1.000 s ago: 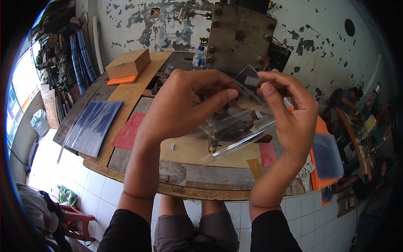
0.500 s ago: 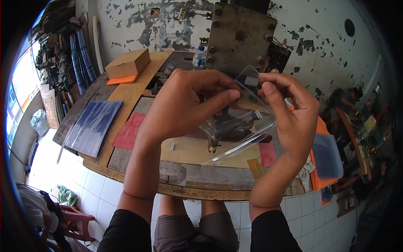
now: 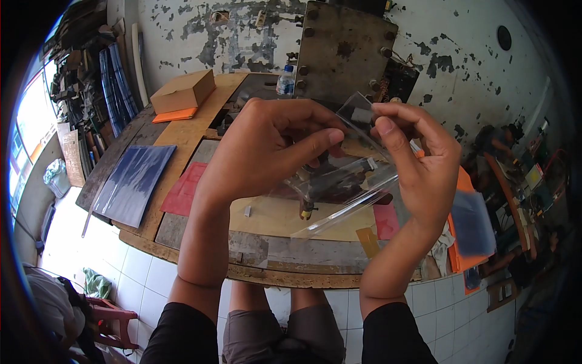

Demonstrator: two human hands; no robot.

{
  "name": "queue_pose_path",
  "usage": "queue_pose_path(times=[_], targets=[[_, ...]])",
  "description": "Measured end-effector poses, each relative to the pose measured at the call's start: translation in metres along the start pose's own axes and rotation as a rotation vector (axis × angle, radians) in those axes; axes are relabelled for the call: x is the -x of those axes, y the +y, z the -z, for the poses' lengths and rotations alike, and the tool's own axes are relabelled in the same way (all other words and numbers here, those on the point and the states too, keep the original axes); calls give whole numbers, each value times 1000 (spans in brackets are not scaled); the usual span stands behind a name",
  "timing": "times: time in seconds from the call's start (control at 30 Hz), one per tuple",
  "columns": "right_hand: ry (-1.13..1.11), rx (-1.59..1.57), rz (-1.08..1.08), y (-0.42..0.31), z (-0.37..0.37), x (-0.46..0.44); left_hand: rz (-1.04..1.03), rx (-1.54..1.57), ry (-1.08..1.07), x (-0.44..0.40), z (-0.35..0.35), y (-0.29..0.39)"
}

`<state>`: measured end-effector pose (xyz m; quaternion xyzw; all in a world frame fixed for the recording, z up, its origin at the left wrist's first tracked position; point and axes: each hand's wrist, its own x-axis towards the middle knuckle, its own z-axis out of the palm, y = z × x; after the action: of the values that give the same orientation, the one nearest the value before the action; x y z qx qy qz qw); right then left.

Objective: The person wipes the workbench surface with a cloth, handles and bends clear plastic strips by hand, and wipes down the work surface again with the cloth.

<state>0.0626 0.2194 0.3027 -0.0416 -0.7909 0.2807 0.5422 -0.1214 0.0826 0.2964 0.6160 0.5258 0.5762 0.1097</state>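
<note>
Between my two hands, above the workbench, hangs a clear plastic piece (image 3: 354, 203) with folded, shiny edges. My left hand (image 3: 267, 148) pinches its upper left part between thumb and fingers. At the upper right edge, my right hand (image 3: 421, 155) grips the same piece with thumb and forefinger. Beneath it lie a yellowish sheet (image 3: 273, 219) and part of a dark metal tool, seen through the plastic. A small grey-white piece (image 3: 247, 211) rests on the sheet. Red sheets (image 3: 183, 189) lie at both sides, the left one partly hidden by my left forearm.
A cardboard box (image 3: 183, 92) sits on orange material at the back left, near a blue-tinted plastic sheet (image 3: 134, 185). A bottle (image 3: 285, 82) stands beside a bolted metal plate (image 3: 345, 51). Orange and blue sheets (image 3: 473, 227) overhang the right side. Other people are at both edges.
Both hands keep their hold on the clear plastic, which has barely moved. The view has shifted very slightly.
</note>
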Motion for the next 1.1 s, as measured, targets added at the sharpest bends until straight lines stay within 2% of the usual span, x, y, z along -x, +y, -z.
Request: queue_pose_path(times=[0.67, 0.97, 1.1], targets=[[20, -4, -13, 0, -1, 1, 74, 5, -27, 0, 2, 5], [20, -6, -24, -2, -1, 2, -18, 22, 27, -1, -3, -2], [16, 4, -27, -3, -2, 2, 8, 14, 21, -1, -2, 0]])
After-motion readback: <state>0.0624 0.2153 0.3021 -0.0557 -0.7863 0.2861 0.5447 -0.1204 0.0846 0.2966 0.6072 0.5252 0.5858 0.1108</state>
